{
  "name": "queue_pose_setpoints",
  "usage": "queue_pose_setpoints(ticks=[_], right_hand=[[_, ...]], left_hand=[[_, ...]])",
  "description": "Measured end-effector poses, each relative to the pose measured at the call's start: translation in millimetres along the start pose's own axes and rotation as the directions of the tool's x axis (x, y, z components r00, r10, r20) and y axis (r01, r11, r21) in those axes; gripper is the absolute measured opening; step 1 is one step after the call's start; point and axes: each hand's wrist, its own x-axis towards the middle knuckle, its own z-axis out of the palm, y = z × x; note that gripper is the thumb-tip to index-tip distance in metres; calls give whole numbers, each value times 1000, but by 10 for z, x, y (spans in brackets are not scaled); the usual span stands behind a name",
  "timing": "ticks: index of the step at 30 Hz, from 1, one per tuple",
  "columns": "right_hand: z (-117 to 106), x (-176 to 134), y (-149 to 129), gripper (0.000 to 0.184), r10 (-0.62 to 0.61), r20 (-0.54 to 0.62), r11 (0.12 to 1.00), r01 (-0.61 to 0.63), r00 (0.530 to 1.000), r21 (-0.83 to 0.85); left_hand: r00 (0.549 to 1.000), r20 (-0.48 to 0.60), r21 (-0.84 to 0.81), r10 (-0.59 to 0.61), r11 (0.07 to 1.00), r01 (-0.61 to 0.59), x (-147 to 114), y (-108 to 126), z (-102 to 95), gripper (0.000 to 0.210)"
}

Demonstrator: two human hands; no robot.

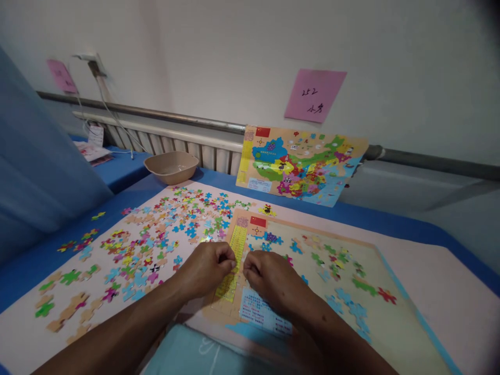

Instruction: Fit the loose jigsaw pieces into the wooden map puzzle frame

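My left hand (207,268) is closed over the yellow strip (237,240) of a partly assembled map jigsaw. Just to its right, my right hand (271,276) is also closed, knuckles turned toward the left one with a narrow gap between them. Whatever the fingers pinch, if anything, is hidden. Beneath both hands lies the puzzle board (394,333), with its left column, red flag piece (258,222) and pale blue text block (260,310) in place. Several joined clusters, such as light blue pieces (353,308) and a green-and-red strip (365,285), rest inside its frame.
Many loose jigsaw pieces (128,245) spread over the pink sheet left of the board. A picture map (269,161) leans against the wall rail at the back. The beige basin (172,172) stands at the far left, near a blue curtain (42,156).
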Motion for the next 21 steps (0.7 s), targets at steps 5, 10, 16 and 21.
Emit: queue_pose_setpoints(ticks=[5, 10, 16, 21], right_hand=[[17, 15, 29, 14, -1, 7, 1000, 1, 1000, -2], [19, 15, 30, 14, -21, 0, 1000, 21, 1000, -8], [19, 8, 38, 14, -27, -18, 1000, 27, 999, -6], [30, 10, 56, 13, -23, -13, 1000, 23, 1000, -7]], left_hand=[[995, 70, 174, 65, 982, -77, -37, 58, -21, 18], [990, 101, 389, 98, 912, -130, -60, 104, -44, 24], [988, 122, 445, 98, 884, -143, -56, 89, -41, 27], [983, 134, 436, 123, 884, -170, -58, 61, -37, 26]])
